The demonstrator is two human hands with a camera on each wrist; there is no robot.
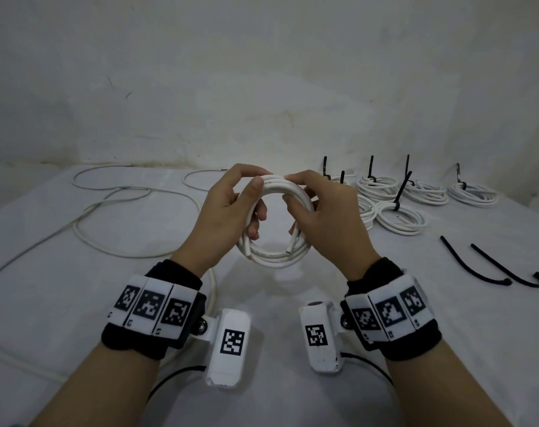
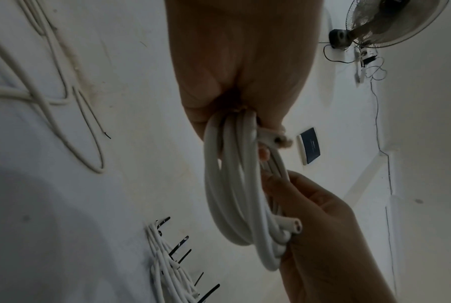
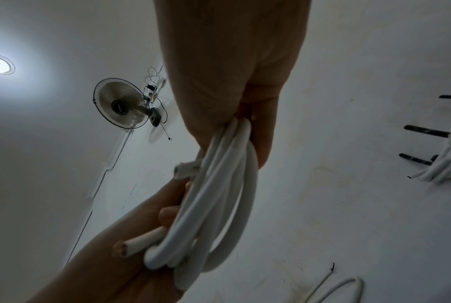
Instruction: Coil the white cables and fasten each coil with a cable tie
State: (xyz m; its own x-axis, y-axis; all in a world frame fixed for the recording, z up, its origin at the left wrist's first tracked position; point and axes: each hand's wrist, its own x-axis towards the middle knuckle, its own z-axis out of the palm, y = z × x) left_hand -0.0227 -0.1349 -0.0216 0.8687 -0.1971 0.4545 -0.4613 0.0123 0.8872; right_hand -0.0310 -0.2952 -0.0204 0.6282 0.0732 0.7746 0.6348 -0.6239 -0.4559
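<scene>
Both hands, the left hand (image 1: 228, 208) and the right hand (image 1: 326, 211), grip a white cable coil (image 1: 277, 257) with curled fingers, holding it upright above the table's (image 1: 77, 303) middle.

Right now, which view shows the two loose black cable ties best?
The head view: both loose black cable ties lie whole on the white table, right of the right hand. Neither wrist view shows them; black ties there stick out of finished coils.

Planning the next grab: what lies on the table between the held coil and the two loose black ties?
Head view: between the held coil and the loose black ties lies bare white table; tied coils sit farther back.
</scene>
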